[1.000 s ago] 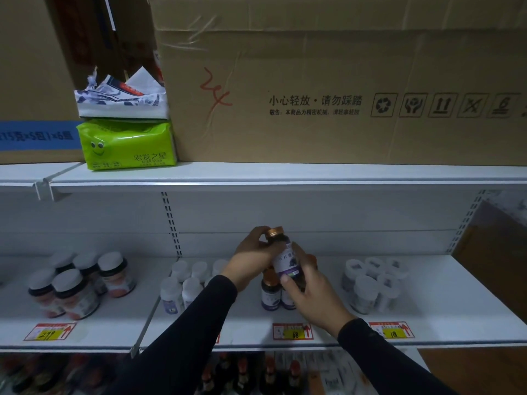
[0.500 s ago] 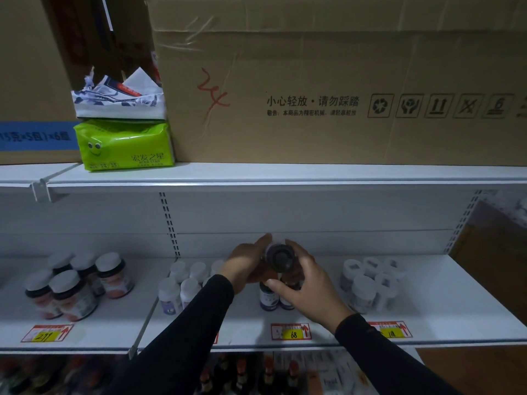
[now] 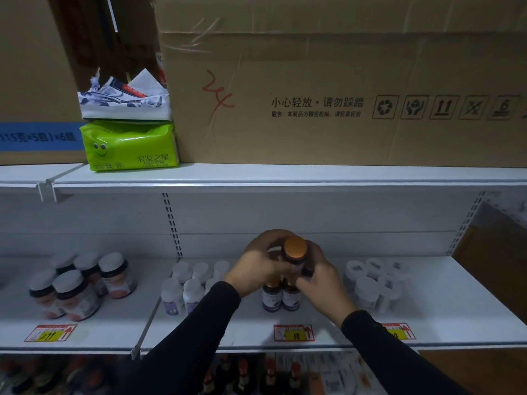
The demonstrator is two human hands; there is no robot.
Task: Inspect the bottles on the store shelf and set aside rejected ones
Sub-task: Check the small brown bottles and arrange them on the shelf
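Both hands on one dark bottle, orange cap toward camera. Left hand wraps its left side, right hand pinches lower right. Held above shelf; two matching bottles stand just below the hands.

Dim light falls on white metal shelving with a slotted back panel; a large cardboard box stands on the upper shelf; brown wood panelling shows at the right edge.
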